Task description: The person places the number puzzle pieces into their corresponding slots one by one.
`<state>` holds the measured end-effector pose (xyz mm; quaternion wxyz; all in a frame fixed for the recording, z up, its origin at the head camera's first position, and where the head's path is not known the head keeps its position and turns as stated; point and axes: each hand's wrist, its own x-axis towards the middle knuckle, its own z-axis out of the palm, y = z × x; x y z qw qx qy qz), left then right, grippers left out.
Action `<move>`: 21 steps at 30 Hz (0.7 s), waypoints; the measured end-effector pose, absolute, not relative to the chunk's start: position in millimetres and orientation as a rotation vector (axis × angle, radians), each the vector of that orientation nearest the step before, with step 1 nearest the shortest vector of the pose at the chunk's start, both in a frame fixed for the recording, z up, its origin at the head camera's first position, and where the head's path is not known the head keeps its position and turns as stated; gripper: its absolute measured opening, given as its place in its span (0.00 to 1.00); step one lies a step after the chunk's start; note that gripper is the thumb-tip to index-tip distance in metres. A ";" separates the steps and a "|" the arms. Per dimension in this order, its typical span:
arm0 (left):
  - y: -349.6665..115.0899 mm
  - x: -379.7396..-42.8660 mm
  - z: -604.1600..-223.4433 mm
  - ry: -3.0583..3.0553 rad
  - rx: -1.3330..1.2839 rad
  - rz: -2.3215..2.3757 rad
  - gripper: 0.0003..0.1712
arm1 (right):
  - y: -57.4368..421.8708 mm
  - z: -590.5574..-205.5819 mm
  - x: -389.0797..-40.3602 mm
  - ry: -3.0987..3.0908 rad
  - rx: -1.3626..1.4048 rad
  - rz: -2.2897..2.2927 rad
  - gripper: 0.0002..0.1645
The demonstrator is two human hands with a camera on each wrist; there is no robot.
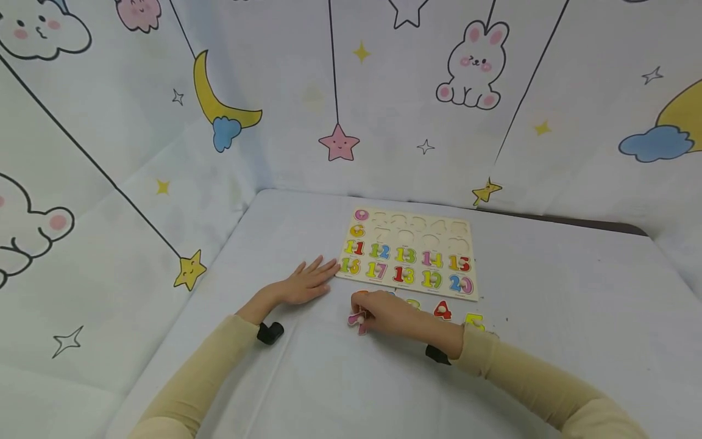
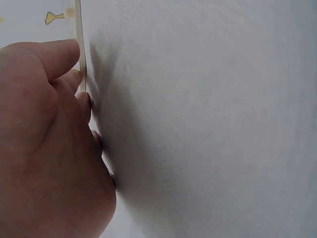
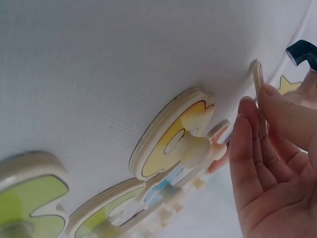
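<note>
A wooden number puzzle board (image 1: 415,286) lies on the white table. My left hand (image 1: 306,284) rests on the cloth with fingers spread, fingertips right at the board's left edge; the left wrist view shows this hand (image 2: 54,134) from the palm side. Just in front of the board, my right hand (image 1: 386,312) pinches a pink number piece (image 1: 359,320), shaped like a 7, between thumb and fingers. From the right wrist, the piece (image 3: 258,74) appears edge-on, close above the cloth, and part of it is hidden by the hand (image 3: 277,153).
Loose pieces line the board's near side, among them a red 4 (image 1: 442,310), a yellow 5 (image 1: 474,321) and a green 3 (image 1: 413,303). A knobbed yellow piece (image 3: 173,144) lies near the right hand. Pieces fill the board's two near rows; several far slots are bare.
</note>
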<state>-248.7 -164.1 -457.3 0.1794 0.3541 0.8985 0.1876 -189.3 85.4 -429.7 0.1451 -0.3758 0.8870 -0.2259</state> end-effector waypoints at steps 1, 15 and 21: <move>-164.5 -248.8 -457.2 2.542 1.002 0.530 0.32 | 85.5 -427.6 -189.9 2.542 -1.088 -0.680 0.15; -166.8 -250.5 -457.7 2.547 1.009 0.531 0.32 | 120.7 -411.5 -281.0 2.677 -0.747 -1.206 0.05; -164.8 -247.8 -456.7 2.541 1.006 0.528 0.32 | 136.7 -422.9 -325.5 2.768 -0.483 -1.292 0.06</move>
